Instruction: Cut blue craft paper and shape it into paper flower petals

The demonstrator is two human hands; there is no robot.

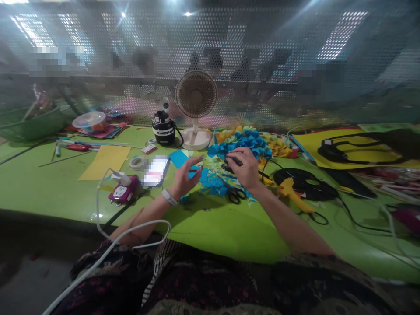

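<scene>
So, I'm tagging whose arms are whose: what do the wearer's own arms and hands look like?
The left hand and right hand are gloveless. A pale, watch-like band circles the left wrist; the right wrist shows none. The left sleeve and right sleeve are dark and patterned, leaving the forearms uncovered.

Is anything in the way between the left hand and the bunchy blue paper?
Nothing tall shows between the left hand and the bunchy blue paper, just light green paper scraps lying low. The right hand is in front of the paper's near side, though, so it might crowd that spot.
</scene>
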